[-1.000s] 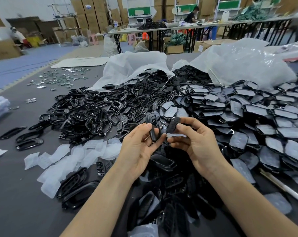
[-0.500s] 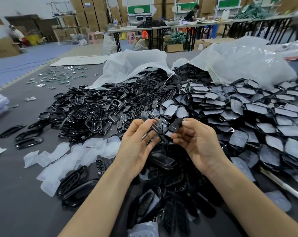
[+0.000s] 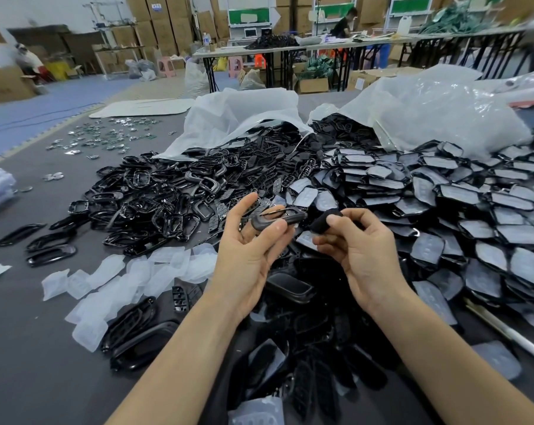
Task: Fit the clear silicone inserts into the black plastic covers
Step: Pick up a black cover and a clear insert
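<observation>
My left hand (image 3: 250, 250) holds a black plastic cover (image 3: 279, 220) edge-on between thumb and fingers, above the table's middle. A short gap to its right, my right hand (image 3: 360, 253) pinches a small black piece (image 3: 324, 221) under the thumb; whether a clear insert lies with it I cannot tell. Loose clear silicone inserts (image 3: 130, 280) lie in a heap at the left front. Covers with inserts in them (image 3: 462, 210) are spread in overlapping rows on the right.
A big pile of empty black frames (image 3: 167, 197) spills from a white plastic bag (image 3: 238, 118); a second bag (image 3: 437, 118) lies at the back right. More black parts (image 3: 290, 348) fill the front between my arms. Small metal pieces (image 3: 106, 139) lie far left. A white rod (image 3: 511, 335) lies at the right edge.
My hands have drawn apart: the left now holds its cover turned flat and edge-on, and the right has pulled its black piece off to the right.
</observation>
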